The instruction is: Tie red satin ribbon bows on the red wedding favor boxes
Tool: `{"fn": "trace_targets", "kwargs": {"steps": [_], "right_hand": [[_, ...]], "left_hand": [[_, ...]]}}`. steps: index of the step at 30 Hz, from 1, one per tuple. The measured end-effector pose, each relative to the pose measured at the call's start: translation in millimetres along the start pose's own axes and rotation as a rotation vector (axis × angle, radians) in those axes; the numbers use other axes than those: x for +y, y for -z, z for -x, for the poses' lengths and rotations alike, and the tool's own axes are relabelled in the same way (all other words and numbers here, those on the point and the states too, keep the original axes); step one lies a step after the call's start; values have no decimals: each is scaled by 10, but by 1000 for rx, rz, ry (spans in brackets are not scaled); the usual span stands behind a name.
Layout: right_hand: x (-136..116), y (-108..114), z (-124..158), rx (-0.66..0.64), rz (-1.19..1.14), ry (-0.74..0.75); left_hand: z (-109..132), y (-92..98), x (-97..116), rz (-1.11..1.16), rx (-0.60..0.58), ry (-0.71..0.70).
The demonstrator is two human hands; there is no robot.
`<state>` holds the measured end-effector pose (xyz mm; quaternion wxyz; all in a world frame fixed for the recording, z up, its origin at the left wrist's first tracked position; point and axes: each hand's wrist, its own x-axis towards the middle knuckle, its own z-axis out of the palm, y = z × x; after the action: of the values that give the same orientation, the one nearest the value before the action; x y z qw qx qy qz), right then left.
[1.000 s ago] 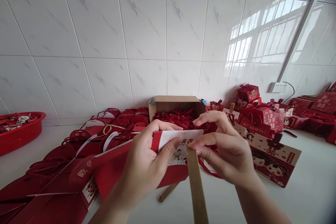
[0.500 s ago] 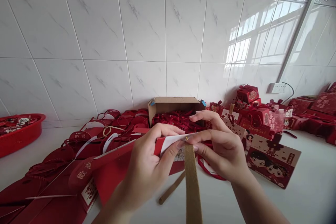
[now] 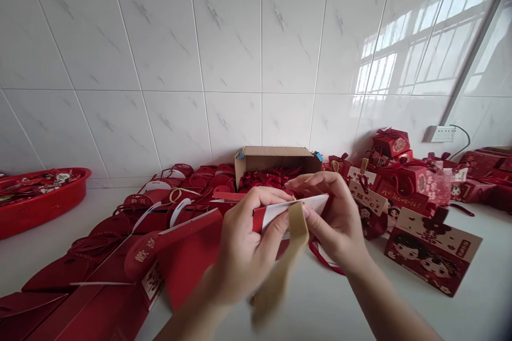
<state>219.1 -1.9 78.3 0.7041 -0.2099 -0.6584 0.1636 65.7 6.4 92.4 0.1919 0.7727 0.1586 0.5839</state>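
My left hand (image 3: 250,240) is closed on a red card gift box (image 3: 259,218) whose white edge (image 3: 276,213) faces me, its thumb pressing from the near side. My right hand (image 3: 332,218) grips a tan-gold felt-like strap (image 3: 296,229) against that white edge, with thumb and fingers at the strap's top end. Below, the strap hangs down in a bend, and its lower end is blurred. A bit of gold shows behind the edge by the fingertips. The fingers hide most of the box.
Flat red gift boxes (image 3: 116,256) crowd the left of the white counter (image 3: 316,314). An open cardboard carton (image 3: 276,152) with red ribbons stands against the tiled wall. At right are finished-looking red boxes (image 3: 400,176) and one cartoon-printed box (image 3: 434,250). A red basin (image 3: 44,202) sits far left.
The strap's free end has swung left from hanging straight down, and its top now folds over the white edge. My right fingers have shifted on it. The whole view has moved slightly left.
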Motion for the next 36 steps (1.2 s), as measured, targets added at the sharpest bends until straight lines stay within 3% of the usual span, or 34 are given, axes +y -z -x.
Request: {"fn": "trace_targets", "kwargs": {"steps": [3, 8, 13, 18, 24, 27, 30, 34, 36], "right_hand": [[28, -31, 13, 60, 42, -53], [38, 31, -28, 123, 241, -45], [78, 98, -64, 105, 405, 11], [90, 109, -59, -11, 430, 7], [76, 43, -3, -209, 408, 116], [77, 35, 7, -253, 423, 236], [53, 50, -9, -280, 431, 344], [-20, 67, -38, -293, 468, 464], [-53, 70, -44, -293, 472, 490]], "left_hand": [[2, -48, -40, 8, 41, -7], [-54, 40, -62, 6, -79, 135], [-125, 268, -43, 40, 78, 205], [-141, 412, 7, -10, 69, 176], [-152, 373, 3, 44, 306, 192], [-167, 386, 23, 98, 351, 224], [-171, 434, 51, 31, 265, 204], [-155, 503, 56, -80, -90, 250], [-145, 520, 59, -37, -200, 283]]}}
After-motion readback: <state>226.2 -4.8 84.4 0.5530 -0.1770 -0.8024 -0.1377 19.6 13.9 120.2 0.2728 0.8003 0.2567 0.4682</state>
